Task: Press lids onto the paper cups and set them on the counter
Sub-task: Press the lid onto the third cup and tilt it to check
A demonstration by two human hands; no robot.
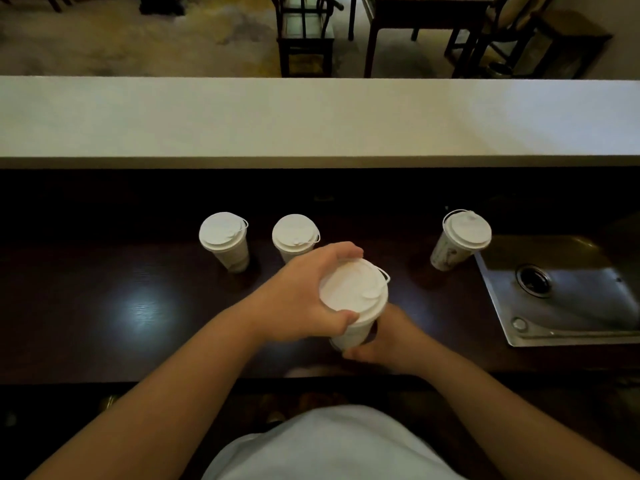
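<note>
While your right hand (388,336) is gripping the cup (353,336), your left fingers (341,252) are clamping the lid (349,289); be pressing evenly around its rim.

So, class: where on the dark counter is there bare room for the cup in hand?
Bare: the left stretch beside the left cup, and the gap between the middle cup and right cup. Crowded: by the sink and around the two left cups.
</note>
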